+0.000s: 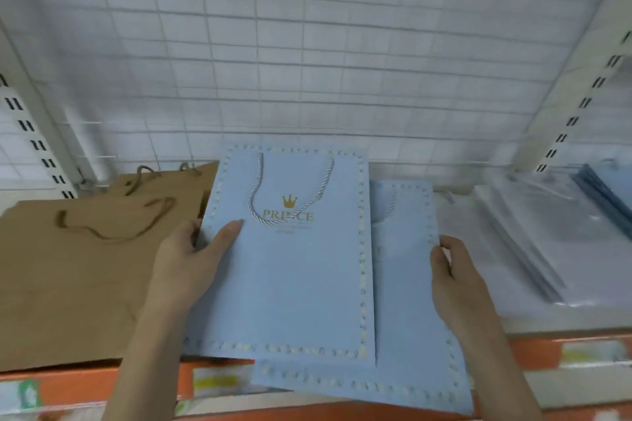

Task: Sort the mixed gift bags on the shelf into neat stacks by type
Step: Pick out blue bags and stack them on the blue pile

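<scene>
A light blue gift bag (290,284) with a gold crown, the word PRINCE and a silver cord handle lies flat on top of a second, matching blue bag (407,301). My left hand (191,256) grips the top bag's left edge, thumb on its face. At the right edge of the lower bag is my right hand (455,280), its fingers curled around that edge. Brown paper bags (78,270) with brown cord handles lie flat to the left, partly under the blue ones.
A stack of clear-wrapped white bags (547,249) lies on the right of the white shelf (561,323). A wire grid panel (307,61) backs the shelf, with slotted uprights at both sides. An orange price rail (554,352) runs along the front edge.
</scene>
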Motion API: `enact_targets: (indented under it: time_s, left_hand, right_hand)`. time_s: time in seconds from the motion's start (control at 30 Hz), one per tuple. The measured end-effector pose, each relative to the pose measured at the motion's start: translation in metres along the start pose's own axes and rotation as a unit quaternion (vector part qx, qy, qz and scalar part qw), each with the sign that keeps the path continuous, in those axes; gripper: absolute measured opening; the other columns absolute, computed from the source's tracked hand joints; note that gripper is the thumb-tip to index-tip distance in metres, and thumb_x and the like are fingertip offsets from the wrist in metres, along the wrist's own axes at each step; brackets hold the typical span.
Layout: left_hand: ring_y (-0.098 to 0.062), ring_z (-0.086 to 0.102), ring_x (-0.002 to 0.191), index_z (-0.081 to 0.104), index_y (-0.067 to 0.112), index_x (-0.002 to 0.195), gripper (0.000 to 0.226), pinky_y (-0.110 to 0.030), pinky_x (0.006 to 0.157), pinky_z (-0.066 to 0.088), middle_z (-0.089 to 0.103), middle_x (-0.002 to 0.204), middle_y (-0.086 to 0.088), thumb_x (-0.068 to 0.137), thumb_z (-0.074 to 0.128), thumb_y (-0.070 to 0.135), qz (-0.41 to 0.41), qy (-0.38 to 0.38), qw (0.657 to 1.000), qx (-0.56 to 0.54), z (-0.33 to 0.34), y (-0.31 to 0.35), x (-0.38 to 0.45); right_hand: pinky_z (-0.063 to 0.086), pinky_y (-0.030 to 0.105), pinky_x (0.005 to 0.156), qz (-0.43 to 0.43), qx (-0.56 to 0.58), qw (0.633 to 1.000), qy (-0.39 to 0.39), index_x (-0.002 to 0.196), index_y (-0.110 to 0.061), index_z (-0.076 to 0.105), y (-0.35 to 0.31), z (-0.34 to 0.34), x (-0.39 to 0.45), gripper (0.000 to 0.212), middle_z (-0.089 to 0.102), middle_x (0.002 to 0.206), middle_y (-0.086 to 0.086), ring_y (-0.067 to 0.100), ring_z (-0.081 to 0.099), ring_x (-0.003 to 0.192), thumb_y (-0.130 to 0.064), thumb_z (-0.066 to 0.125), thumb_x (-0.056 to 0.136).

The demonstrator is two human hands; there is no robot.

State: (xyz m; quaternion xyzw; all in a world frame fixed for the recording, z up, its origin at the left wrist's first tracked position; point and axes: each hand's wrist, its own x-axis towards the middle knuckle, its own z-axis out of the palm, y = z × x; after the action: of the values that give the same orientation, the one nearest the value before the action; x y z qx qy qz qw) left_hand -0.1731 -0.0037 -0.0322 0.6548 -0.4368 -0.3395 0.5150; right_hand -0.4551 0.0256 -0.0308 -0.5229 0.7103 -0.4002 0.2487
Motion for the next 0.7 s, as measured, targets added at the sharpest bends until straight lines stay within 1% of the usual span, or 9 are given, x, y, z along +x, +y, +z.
enact_targets:
  time_s: [0.1,0.13,0.2,0.3,0.37,0.43,0.47,0.6,0.7]
  left_hand:
    - [-0.021,0.066,0.083,0.065,0.016,0.089,0.028,-0.042,0.077,0.054,0.069,0.089,0.000,0.078,0.071,0.040,0.008,0.018,1.000,0.001,0.052,0.010,-0.027]
    - [-0.020,0.066,0.082,0.065,0.016,0.091,0.028,-0.041,0.076,0.054,0.070,0.090,0.000,0.078,0.070,0.040,0.009,0.021,1.000,0.004,0.068,0.015,-0.038]
    - [-0.020,0.063,0.078,0.065,0.016,0.093,0.029,-0.036,0.067,0.050,0.069,0.089,-0.002,0.079,0.069,0.040,0.010,0.023,1.000,0.010,0.100,0.020,-0.056]
    - [-0.024,0.058,0.073,0.063,0.014,0.089,0.034,-0.038,0.067,0.048,0.066,0.083,-0.005,0.076,0.071,0.045,0.000,0.032,0.999,0.000,0.138,0.027,-0.076]
    - [-0.020,0.051,0.066,0.061,0.012,0.088,0.032,-0.032,0.059,0.042,0.058,0.076,-0.004,0.079,0.068,0.042,-0.004,0.032,0.999,0.004,0.161,0.031,-0.088]
    - [-0.015,0.045,0.059,0.057,0.013,0.083,0.027,-0.023,0.050,0.036,0.050,0.069,0.001,0.083,0.064,0.039,-0.007,0.032,0.999,0.011,0.176,0.035,-0.096]
    - [-0.014,0.043,0.057,0.055,0.014,0.081,0.026,-0.021,0.048,0.035,0.047,0.066,0.002,0.083,0.063,0.038,-0.007,0.028,0.999,0.016,0.182,0.037,-0.101]
    - [-0.013,0.042,0.055,0.054,0.014,0.077,0.023,-0.018,0.046,0.033,0.045,0.062,0.003,0.086,0.062,0.034,-0.004,0.021,1.000,0.010,0.200,0.048,-0.104]
    - [-0.013,0.049,0.058,0.057,0.017,0.080,0.019,-0.023,0.050,0.035,0.051,0.065,0.004,0.085,0.063,0.034,-0.002,0.003,1.000,-0.025,0.216,0.058,-0.102]
  right_hand:
    - [0.035,0.030,0.051,-0.001,-0.008,1.000,-0.003,0.106,-0.023,0.043,0.034,-0.045,0.018,0.017,0.048,0.065,0.007,0.020,0.045,0.054,-0.025,0.027,0.100]
    - [0.036,0.031,0.054,-0.006,-0.011,1.000,-0.002,0.105,-0.021,0.044,0.045,-0.061,0.025,0.018,0.048,0.066,0.006,0.020,0.044,0.056,-0.023,0.028,0.100]
    - [0.036,0.032,0.058,-0.007,-0.025,1.000,-0.003,0.106,-0.019,0.046,0.067,-0.091,0.039,0.020,0.046,0.070,0.003,0.019,0.044,0.062,-0.023,0.028,0.100]
    - [0.034,0.027,0.055,0.007,-0.034,0.999,-0.024,0.110,-0.025,0.043,0.090,-0.127,0.054,0.019,0.048,0.073,0.001,0.014,0.047,0.064,-0.028,0.026,0.100]
    - [0.033,0.021,0.055,0.014,-0.015,0.999,-0.025,0.112,-0.029,0.040,0.102,-0.146,0.059,0.018,0.049,0.077,-0.003,0.008,0.048,0.068,-0.029,0.026,0.101]
    - [0.031,0.017,0.056,0.024,0.007,0.999,-0.030,0.109,-0.032,0.037,0.112,-0.158,0.064,0.014,0.048,0.079,-0.010,0.001,0.046,0.071,-0.029,0.026,0.101]
    - [0.031,0.016,0.057,0.026,0.012,0.999,-0.032,0.108,-0.033,0.036,0.115,-0.163,0.066,0.013,0.048,0.080,-0.012,0.000,0.046,0.072,-0.030,0.026,0.101]
    - [0.035,0.020,0.058,0.016,0.019,0.999,-0.030,0.107,-0.028,0.043,0.121,-0.172,0.072,0.017,0.051,0.077,0.001,0.010,0.048,0.065,-0.032,0.028,0.100]
    - [0.036,0.022,0.056,0.013,0.027,0.999,-0.016,0.101,-0.022,0.048,0.124,-0.180,0.076,0.024,0.047,0.070,0.000,0.011,0.046,0.062,-0.038,0.030,0.098]
